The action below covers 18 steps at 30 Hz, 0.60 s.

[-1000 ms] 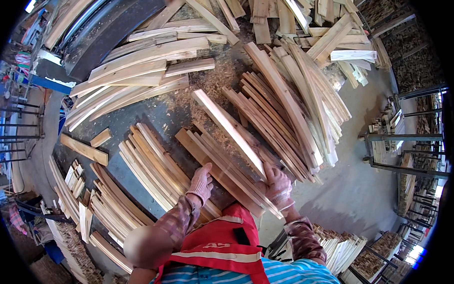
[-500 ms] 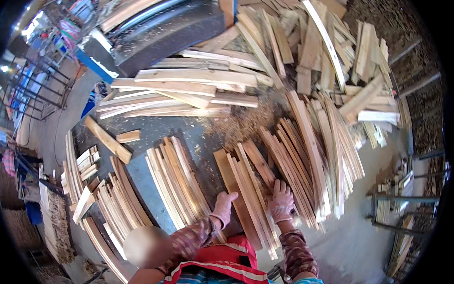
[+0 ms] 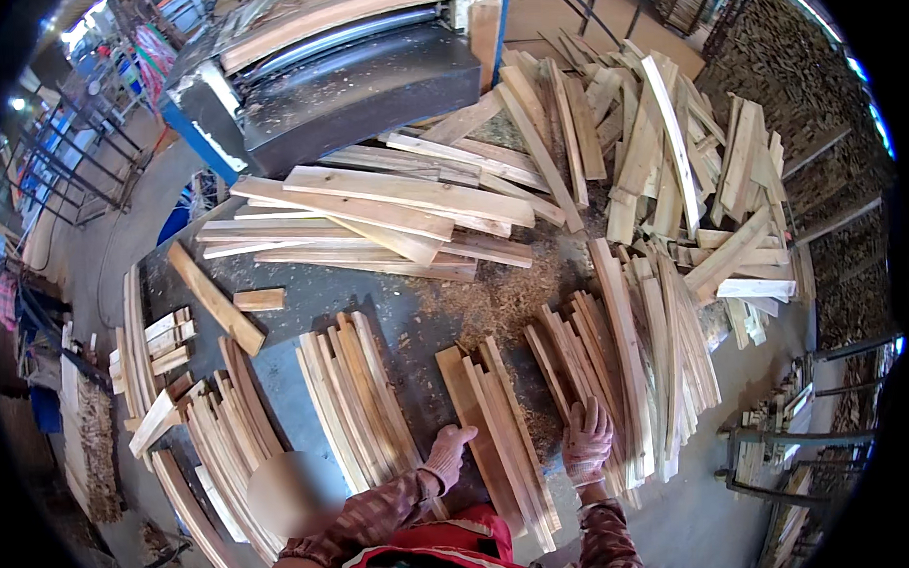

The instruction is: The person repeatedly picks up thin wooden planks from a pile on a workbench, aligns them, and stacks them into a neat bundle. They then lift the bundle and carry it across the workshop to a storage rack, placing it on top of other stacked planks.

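Observation:
Both my hands wear pale knit gloves. My left hand [image 3: 449, 456] is at the left edge of a small stack of narrow wooden strips [image 3: 502, 438], thumb side toward a wide board [image 3: 469, 409] there; its fingers are partly hidden, and I see nothing held. My right hand [image 3: 587, 445] lies with fingers stretched forward at the near left side of another bundle of strips [image 3: 589, 349]. A strip [image 3: 549, 369] leans along that bundle's left side. Between the two stacks shows a dark gap of tabletop.
Sawdust [image 3: 495, 301] covers the table's middle. More strips [image 3: 353, 398] lie in bundles to the left, and long boards [image 3: 402, 201] are piled across the back before a dark machine [image 3: 358, 92]. A jumbled heap of offcuts [image 3: 660, 147] rises at the far right.
The loose strip between the two stacks has moved right, against the right bundle. My right hand has shifted slightly right and back. The view has tilted, so the scene sits lower.

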Each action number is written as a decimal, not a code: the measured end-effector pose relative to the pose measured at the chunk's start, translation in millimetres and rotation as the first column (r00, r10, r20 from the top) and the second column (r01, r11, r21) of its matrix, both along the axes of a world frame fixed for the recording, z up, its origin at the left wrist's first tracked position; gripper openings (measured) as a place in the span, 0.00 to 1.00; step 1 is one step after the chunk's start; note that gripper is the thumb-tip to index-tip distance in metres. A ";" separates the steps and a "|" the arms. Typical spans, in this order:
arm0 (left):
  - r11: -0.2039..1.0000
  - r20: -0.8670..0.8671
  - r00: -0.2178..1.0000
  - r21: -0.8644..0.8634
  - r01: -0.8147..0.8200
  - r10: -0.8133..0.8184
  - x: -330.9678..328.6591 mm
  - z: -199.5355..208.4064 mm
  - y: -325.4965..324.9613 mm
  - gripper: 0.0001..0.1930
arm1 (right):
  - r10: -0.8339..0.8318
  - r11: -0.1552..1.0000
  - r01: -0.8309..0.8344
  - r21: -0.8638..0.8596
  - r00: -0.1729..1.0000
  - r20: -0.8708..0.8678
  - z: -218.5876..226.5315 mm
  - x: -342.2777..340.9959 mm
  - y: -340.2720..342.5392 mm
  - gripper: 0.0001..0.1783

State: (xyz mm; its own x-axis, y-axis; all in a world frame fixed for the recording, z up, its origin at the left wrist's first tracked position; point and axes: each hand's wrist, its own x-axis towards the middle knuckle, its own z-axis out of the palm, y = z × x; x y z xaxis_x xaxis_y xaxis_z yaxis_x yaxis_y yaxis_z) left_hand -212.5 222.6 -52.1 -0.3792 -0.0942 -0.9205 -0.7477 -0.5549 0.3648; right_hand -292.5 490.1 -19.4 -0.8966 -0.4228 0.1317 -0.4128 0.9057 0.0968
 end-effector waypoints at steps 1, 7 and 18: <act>1.000 -0.004 1.000 -0.002 -0.012 0.012 -2.3 1.4 2.4 0.18 | -0.055 0.996 0.059 0.073 0.997 -0.058 -2.8 -0.5 11.5 0.28; 0.999 -0.041 0.998 0.006 -0.047 0.047 -4.0 14.7 6.7 0.18 | -0.208 0.968 0.201 0.150 0.977 0.033 21.5 -5.2 26.3 0.30; 0.986 0.026 1.000 0.169 0.013 -0.018 -2.5 6.0 -0.2 0.35 | -0.076 0.909 0.281 -0.308 0.838 0.541 6.1 22.4 -75.7 0.32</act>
State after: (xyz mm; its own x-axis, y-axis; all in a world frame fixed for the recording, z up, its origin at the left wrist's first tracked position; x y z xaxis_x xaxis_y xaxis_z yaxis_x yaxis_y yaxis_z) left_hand -215.0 222.4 -46.0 -0.3544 0.0688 -0.9326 -0.7648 -0.5952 0.2467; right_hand -270.1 414.4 -13.3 -0.9314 -0.2627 -0.2520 -0.1369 0.8943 -0.4261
